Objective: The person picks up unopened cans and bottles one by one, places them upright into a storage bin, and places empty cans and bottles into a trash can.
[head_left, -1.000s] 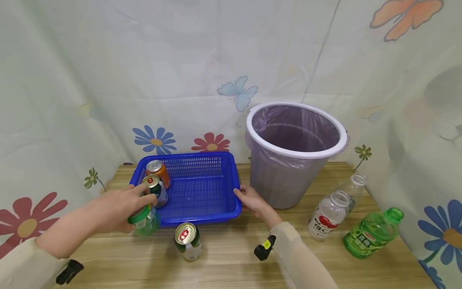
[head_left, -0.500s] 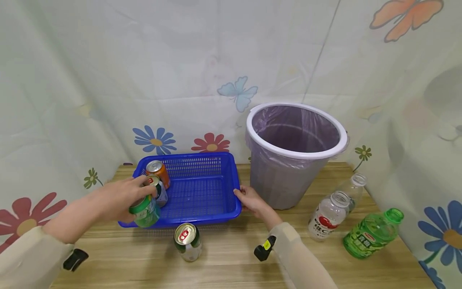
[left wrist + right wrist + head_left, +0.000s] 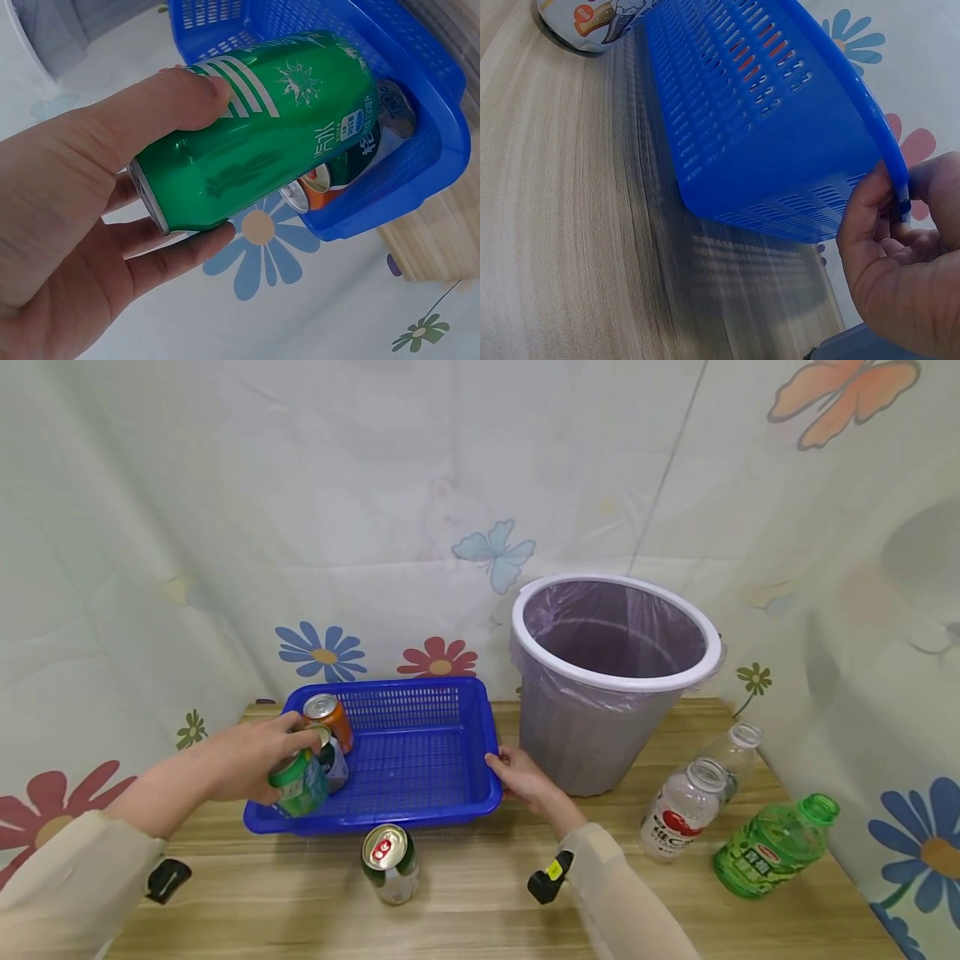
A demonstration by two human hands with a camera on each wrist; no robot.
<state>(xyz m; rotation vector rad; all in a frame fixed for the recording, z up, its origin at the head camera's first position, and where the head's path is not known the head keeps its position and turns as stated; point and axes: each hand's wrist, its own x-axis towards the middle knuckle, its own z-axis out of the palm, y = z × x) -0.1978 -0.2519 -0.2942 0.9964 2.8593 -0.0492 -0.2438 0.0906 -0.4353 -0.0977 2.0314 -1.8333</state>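
Two cans, an orange metal one and a dark-green-and-silver one, sit inside the left end of the rectangular blue plastic mesh basket in the head view. My left hand holds a bright-green metal can over the basket's near-left corner; I cannot tell whether it touches the rim. My right hand grips the basket's right rim. A gold-topped dark-green can stands in front of the basket, and a grey lined bin just right of it.

In the left wrist view, my thumb presses one side of the bright-green can and my fingers lie opposite, near its end. A firm, light pinch should do, tilting it clear of the basket's neighbouring cans.

In the right wrist view, my thumb and fingers clamp the basket's rim; steady pressure there should stop it sliding.
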